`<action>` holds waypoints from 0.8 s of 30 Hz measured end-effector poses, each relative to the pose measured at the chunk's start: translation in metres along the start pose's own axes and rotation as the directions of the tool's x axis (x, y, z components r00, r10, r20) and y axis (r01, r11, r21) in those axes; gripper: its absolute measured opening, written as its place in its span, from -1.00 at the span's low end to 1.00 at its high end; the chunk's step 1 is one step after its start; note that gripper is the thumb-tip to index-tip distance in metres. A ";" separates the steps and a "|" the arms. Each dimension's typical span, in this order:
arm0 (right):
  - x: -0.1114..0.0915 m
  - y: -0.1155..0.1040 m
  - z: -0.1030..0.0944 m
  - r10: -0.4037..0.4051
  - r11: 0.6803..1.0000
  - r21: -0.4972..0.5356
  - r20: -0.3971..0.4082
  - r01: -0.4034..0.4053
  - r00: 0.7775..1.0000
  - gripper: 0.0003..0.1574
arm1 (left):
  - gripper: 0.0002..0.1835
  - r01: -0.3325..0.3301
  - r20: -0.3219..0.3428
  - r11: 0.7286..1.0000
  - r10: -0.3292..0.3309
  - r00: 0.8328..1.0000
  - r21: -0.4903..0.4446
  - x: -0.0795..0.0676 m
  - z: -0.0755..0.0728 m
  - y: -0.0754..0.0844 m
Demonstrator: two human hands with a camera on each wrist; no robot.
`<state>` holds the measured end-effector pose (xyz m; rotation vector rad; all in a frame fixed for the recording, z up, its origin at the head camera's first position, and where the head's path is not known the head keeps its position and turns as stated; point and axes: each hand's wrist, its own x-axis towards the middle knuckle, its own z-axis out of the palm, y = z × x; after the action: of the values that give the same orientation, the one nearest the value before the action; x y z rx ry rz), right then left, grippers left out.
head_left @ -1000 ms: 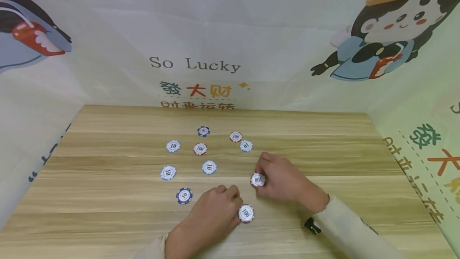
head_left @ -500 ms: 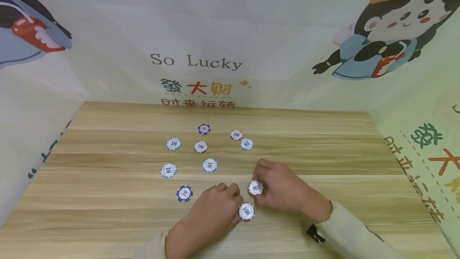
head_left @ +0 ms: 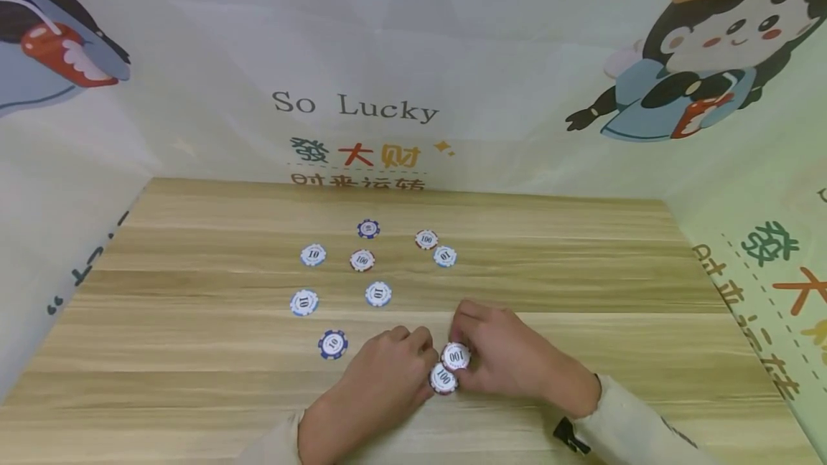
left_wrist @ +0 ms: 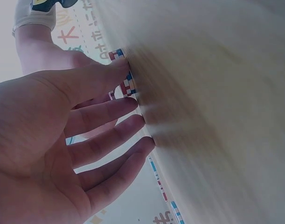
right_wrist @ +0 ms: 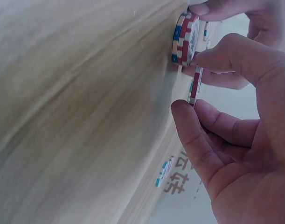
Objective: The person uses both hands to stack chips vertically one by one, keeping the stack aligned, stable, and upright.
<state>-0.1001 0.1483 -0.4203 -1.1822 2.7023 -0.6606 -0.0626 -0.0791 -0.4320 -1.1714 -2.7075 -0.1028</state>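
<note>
In the head view my left hand (head_left: 384, 375) grips a small stack of poker chips (head_left: 443, 379), a white "100" face on top. Its red, cream and blue edges show in the right wrist view, where the stack (right_wrist: 184, 41) rests on the table. My right hand (head_left: 513, 357) pinches a poker chip marked 100 (head_left: 456, 356) between thumb and fingers, just behind the stack and overlapping it in the head view. From the right wrist, this chip's red and light-blue edge (right_wrist: 195, 86) shows. The left thumb (left_wrist: 100, 81) hides part of the stack in the left wrist view.
Several loose chips lie flat: a dark blue 10 chip (head_left: 332, 344) left of the hands, light-blue 10 chips such as one (head_left: 378, 294) farther back, and a red-edged 100 chip (head_left: 362, 260). Printed cloth walls (head_left: 504, 106) border the wooden table (head_left: 581, 250).
My right hand has drawn its chip toward me and slightly left, up to the stack. My left hand stays at the stack. The view has tilted slightly.
</note>
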 end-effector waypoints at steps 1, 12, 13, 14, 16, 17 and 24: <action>-0.001 -0.001 0.000 0.002 1.000 0.009 0.006 -0.002 1.000 -0.60 | -0.70 0.000 0.000 1.000 0.000 1.000 -0.001 0.000 0.000 0.000; -0.003 -0.010 0.004 -0.032 0.998 0.048 0.013 0.031 0.999 -0.60 | -0.73 -0.021 -0.022 1.000 0.021 1.000 0.009 0.001 0.001 0.000; -0.003 -0.011 0.005 -0.039 0.998 0.043 0.009 0.038 0.999 -0.61 | -0.73 -0.020 -0.022 1.000 0.020 1.000 0.009 0.000 0.001 0.000; -0.003 -0.011 0.005 -0.044 0.998 0.037 0.007 0.044 0.999 -0.61 | -0.73 -0.020 -0.024 1.000 0.020 1.000 0.011 0.000 0.001 0.000; -0.003 -0.011 0.007 -0.055 0.998 0.022 0.002 0.055 0.998 -0.62 | -0.72 -0.020 -0.025 1.000 0.021 0.999 0.017 0.000 0.001 0.000; -0.003 -0.012 0.008 -0.060 0.998 0.014 0.000 0.059 0.998 -0.62 | -0.72 -0.021 -0.023 1.000 0.021 1.000 0.018 0.000 0.001 0.000; -0.001 -0.013 0.010 -0.081 0.997 -0.013 -0.015 0.081 0.997 -0.63 | -0.69 -0.020 -0.006 0.999 0.021 1.000 0.039 0.000 0.001 0.000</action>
<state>-0.0880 0.1378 -0.4241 -1.3010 2.6875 -0.6669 -0.0628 -0.0785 -0.4331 -1.1857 -2.6791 -0.0509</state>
